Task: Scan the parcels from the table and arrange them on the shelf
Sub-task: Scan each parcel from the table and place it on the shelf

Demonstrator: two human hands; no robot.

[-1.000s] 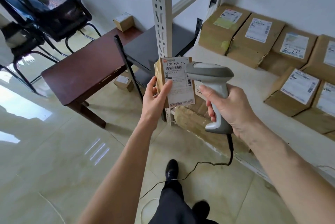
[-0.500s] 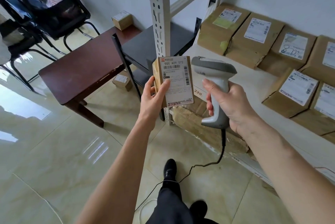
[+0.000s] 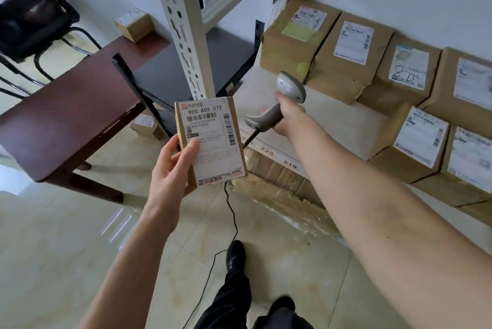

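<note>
Head view: left hand [image 3: 170, 169] fingers clamp the parcel [image 3: 211, 139]; right hand [image 3: 288, 115] fingers clamp the scanner [image 3: 277, 105].

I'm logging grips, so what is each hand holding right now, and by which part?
The left hand holds the small parcel by its lower left edge, thumb on the label. The right hand holds the scanner by its handle.

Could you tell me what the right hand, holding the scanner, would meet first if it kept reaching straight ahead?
Probably the bare shelf board, then the back row of parcels; the right hand points there with its scanner, though depth is unclear.
</note>
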